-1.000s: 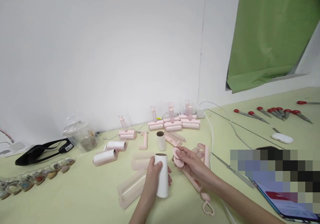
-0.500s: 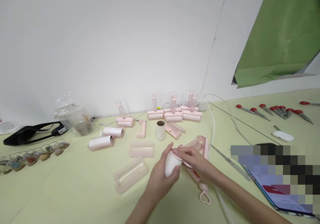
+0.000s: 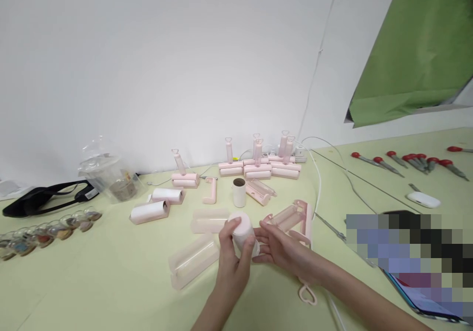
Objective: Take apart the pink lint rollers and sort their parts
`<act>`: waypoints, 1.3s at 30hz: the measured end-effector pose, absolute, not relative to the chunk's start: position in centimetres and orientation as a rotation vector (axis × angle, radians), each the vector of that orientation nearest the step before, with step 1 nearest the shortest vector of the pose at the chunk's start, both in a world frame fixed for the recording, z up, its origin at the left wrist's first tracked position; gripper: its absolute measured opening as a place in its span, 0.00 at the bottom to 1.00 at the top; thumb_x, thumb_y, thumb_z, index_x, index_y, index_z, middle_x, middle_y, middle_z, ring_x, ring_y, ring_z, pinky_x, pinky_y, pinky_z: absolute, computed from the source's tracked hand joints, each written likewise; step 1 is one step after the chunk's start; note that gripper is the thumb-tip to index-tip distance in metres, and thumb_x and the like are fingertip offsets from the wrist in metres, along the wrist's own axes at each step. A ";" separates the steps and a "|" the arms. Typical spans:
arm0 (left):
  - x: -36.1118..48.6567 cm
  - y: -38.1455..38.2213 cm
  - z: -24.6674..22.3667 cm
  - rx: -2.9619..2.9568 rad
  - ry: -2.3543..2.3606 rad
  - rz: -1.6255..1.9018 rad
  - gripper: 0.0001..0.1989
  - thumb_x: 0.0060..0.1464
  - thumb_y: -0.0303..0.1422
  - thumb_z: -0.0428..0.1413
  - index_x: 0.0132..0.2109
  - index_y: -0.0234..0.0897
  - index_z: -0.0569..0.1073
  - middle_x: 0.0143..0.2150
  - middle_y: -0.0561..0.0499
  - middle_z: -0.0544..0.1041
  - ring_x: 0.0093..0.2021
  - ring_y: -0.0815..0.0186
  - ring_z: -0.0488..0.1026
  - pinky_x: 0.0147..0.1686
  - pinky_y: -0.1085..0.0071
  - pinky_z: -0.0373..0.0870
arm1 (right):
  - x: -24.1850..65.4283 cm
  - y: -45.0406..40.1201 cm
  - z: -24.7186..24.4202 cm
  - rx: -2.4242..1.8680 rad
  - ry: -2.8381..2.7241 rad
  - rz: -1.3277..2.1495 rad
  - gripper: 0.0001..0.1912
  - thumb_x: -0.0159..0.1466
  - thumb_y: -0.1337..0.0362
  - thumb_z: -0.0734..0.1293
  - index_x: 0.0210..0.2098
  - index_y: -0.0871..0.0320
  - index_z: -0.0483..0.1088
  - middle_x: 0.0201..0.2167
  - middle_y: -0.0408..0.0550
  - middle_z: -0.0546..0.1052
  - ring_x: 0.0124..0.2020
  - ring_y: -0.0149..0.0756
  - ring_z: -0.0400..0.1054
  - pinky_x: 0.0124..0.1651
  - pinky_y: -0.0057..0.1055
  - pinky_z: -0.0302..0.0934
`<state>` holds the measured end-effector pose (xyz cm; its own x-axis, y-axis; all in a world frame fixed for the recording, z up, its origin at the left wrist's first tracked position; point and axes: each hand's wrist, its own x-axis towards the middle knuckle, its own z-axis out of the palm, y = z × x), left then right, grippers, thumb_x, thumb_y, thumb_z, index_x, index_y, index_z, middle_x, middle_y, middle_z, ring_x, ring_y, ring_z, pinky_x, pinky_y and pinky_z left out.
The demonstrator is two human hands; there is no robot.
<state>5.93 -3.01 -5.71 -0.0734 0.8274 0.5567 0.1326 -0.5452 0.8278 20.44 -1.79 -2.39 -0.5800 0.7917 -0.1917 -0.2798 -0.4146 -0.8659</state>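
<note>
My left hand [image 3: 234, 257] is wrapped round a white roll [image 3: 244, 235] with a pale pink cap on its upper end. The roll is tilted. My right hand [image 3: 283, 249] is beside the roll's lower end, its fingers apart and the fingertips close to or touching it. Behind my right hand lies a pink frame with clear pink covers [image 3: 287, 216], partly hidden. A heart-shaped pink ring [image 3: 307, 295] shows below my right wrist. An upright white roll [image 3: 239, 193] with a brown core stands behind my hands.
Clear pink covers [image 3: 194, 262] lie to the left, near two white rollers [image 3: 150, 213]. Assembled pink rollers [image 3: 257, 169] stand along the wall. At the right are red-ended tools [image 3: 386, 165], a white case [image 3: 423, 199], cables and a phone [image 3: 417, 291]. Small jars [image 3: 44, 237] line the left.
My left hand has moved slightly left with the roll and turned it so the capped end faces up. My right hand has come off the cap and opened beside the lower end.
</note>
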 end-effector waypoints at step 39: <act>6.9 -4.2 -2.1 0.689 0.633 1.013 0.17 0.50 0.45 0.49 0.44 0.44 0.56 0.19 0.59 0.66 0.11 0.72 0.61 0.10 0.78 0.60 | 24.6 11.0 2.0 -1.558 -2.078 0.557 0.13 0.61 0.61 0.62 0.42 0.62 0.68 0.43 0.52 0.70 0.42 0.42 0.66 0.44 0.39 0.61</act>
